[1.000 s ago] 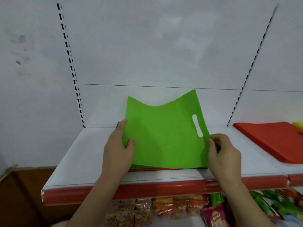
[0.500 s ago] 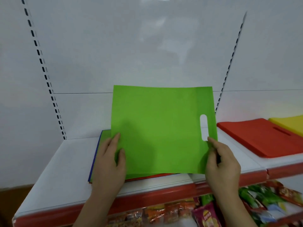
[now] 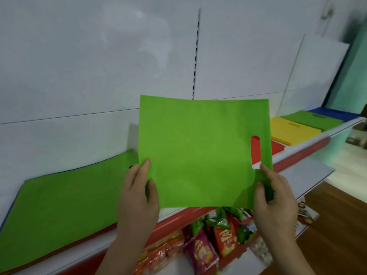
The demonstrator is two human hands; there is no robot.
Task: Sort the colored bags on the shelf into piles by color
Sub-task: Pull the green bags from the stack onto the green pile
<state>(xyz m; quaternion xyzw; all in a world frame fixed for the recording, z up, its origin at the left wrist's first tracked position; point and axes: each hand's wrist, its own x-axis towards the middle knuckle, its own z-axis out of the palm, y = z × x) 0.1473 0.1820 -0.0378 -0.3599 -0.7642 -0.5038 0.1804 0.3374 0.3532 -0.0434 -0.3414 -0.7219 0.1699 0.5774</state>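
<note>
Flat green non-woven bag [image 3: 198, 151] held up mid-frame, pinched by left hand [image 3: 139, 197] and right hand [image 3: 275, 197]. Mixed stack topped green [image 3: 65, 201] seen lower left; sorted yellow pile [image 3: 292, 131] upper right

So there's a green bag [image 3: 194, 153] held up flat in the air, centre of the view, facing the camera, handle slot at its 3 o'clock side and the 5 o'clock corner creased over. Off at 8 o'clock the unsorted stack [image 3: 65, 197] lies on the shelf [image 3: 309, 140], green on top with blue and red edges peeking out underneath. Out at 2 o'clock sit the sorted piles in a row: red pile [image 3: 277, 146], mostly hidden, then yellow pile [image 3: 292, 131], green pile [image 3: 311, 119], and blue pile [image 3: 333, 113] farthest.
</note>
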